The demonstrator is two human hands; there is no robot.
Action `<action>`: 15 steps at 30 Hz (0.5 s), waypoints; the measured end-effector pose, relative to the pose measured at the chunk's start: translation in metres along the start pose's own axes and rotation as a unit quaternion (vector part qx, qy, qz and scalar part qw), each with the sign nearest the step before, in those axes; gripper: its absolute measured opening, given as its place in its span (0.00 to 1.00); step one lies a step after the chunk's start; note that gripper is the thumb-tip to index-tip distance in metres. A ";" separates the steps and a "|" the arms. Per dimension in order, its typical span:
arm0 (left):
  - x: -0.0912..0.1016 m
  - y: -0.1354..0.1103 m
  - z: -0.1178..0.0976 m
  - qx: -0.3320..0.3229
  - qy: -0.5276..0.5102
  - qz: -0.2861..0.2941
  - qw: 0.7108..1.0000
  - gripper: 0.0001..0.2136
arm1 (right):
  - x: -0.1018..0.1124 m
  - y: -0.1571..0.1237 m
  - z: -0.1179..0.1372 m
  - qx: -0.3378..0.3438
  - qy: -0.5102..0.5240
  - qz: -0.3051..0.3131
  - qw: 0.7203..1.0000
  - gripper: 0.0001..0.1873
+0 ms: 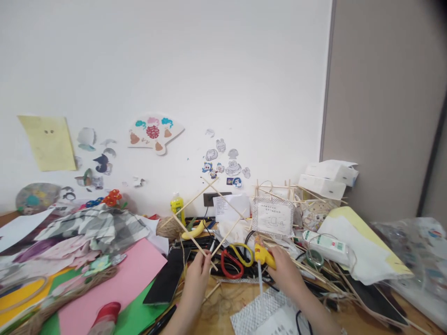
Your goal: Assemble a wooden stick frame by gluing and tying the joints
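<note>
My left hand pinches the lower corner of a square frame of thin wooden sticks, holding it up as a diamond with crossed corners. Wrapped in my right hand is a yellow hot glue gun, and a pale glue stick juts from it down toward me. The gun is apart from the frame, to its right. Between my hands lie red-handled scissors and a yellow-handled pair. Below the gun rests a patterned paper sheet on the wooden table.
Pink paper, checked cloth and twine crowd the left. A banana and a yellow bottle stand near the wall. On the right are a stick-framed picture, a white-green packet, tape and plastic bags.
</note>
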State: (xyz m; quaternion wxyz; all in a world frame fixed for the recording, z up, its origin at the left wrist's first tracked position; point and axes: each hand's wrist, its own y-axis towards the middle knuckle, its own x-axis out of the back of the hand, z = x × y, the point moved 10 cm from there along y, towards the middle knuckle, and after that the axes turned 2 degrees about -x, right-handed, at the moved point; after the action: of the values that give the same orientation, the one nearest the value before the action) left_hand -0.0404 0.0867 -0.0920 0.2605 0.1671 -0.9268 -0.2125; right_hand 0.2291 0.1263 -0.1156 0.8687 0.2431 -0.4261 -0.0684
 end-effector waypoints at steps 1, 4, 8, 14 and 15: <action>-0.001 0.000 0.001 -0.001 -0.001 0.000 1.000 0.14 | 0.006 0.000 -0.002 -0.002 0.014 -0.011 1.000 0.18; -0.003 0.000 0.004 -0.004 -0.006 -0.006 1.000 0.12 | 0.021 0.003 -0.011 -0.012 0.059 -0.042 0.997 0.18; -0.006 -0.001 0.008 0.000 -0.020 -0.014 1.000 0.11 | 0.034 0.006 -0.016 -0.026 0.133 -0.075 0.988 0.11; -0.015 -0.007 0.004 0.007 -0.043 0.017 0.999 0.13 | 0.039 -0.004 0.011 -0.011 0.251 -0.091 0.964 0.13; -0.017 -0.008 0.003 0.007 -0.046 0.026 0.999 0.13 | 0.038 -0.007 0.016 -0.010 0.265 -0.088 0.960 0.13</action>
State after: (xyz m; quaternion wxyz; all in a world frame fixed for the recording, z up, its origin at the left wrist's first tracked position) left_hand -0.0266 0.0875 -0.1051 0.2216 0.1351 -0.9433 -0.2069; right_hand 0.2408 0.1022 -0.0836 0.9435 0.2803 -0.1565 -0.0817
